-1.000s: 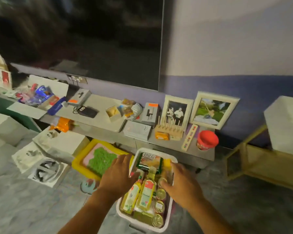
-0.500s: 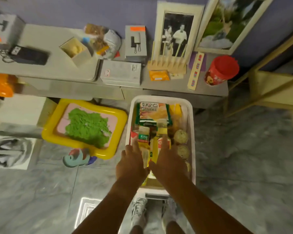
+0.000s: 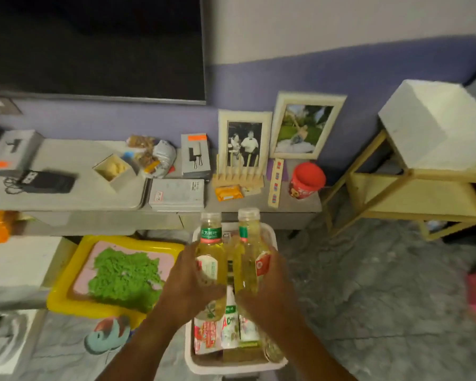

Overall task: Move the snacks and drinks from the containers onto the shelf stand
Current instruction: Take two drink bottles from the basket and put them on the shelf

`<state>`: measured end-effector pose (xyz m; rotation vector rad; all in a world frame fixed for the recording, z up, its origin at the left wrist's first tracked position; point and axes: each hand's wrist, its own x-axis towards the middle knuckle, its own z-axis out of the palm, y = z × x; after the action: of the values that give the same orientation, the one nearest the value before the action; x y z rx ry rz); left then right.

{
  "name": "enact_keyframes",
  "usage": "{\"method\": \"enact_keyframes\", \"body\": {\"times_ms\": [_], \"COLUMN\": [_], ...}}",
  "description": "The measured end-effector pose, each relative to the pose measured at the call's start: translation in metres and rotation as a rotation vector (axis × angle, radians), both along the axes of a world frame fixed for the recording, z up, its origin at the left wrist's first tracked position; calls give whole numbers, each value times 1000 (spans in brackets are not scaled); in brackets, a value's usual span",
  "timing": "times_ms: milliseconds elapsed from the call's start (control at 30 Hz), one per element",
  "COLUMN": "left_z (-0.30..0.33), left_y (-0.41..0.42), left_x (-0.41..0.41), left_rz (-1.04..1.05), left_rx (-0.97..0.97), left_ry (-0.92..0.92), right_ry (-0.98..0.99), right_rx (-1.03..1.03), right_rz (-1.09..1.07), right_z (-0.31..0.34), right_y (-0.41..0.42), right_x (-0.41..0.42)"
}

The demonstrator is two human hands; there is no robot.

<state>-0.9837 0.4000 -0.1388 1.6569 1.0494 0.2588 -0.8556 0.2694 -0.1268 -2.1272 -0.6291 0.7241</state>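
We have one drink in each hand and the step now is the carry, so we should keep both bottles upright, lift them clear of the white container (image 3: pixel 271 235) rim before swinging right, and head for the wooden shelf stand (image 3: pixel 412 188) at the far right, which looks to have an open tier under the white block (image 3: pixel 434 130). Setting them down one at a time, base flat and well in from the edge, seems the safest way, since tall narrow bottles would tip easily. Our left hand (image 3: pixel 187 284) is wrapped closed around the lower body of the left bottle (image 3: pixel 210 254), the one with the green neck band, fingers curled across its label. Our right hand (image 3: pixel 270 287) grips the right bottle (image 3: pixel 249 257) in the same way, fingers closed over the red-marked label. Both bottles stand upright, side by side and nearly touching, held above the container. Snack packets (image 3: pixel 220 331) lie in the container's near end, with a round can (image 3: pixel 274 351) at its near right corner, so more trips remain.
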Motion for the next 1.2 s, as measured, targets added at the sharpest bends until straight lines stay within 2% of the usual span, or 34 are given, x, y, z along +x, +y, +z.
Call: {"method": "enact_keyframes", "body": {"times_ms": [133,267,400,500,633,867,1033,1200], "left_z": [125,229,308,342,362,365,336,297], "left_y": [8,-13,-65,-123,-206,-325,-353,-353], "left_x": [63,132,206,268,350,489,584,690], "left_rz": [-138,-235,-373,-473,-540,-640,-624,-657], "left_rx": [61,122,77,61,25,-9,8,2], "left_ry": [-208,-340,-474,-529,-558,-544,-467,-411], "right_ry": [-15,-88,-143,-131,-86,-239,-296,-294], "right_rx": [248,416,495,545,512,294,198,125], "right_rz": [-154,-176,-202,-192,-152,-401,-495,-497], "right_z": [100,197,269,303,322,328,312,279], "right_y": [-6,-37,-96,-153,-250,-402,-454,-464], "right_x": [43,103,167,220,300,420,519,631]}}
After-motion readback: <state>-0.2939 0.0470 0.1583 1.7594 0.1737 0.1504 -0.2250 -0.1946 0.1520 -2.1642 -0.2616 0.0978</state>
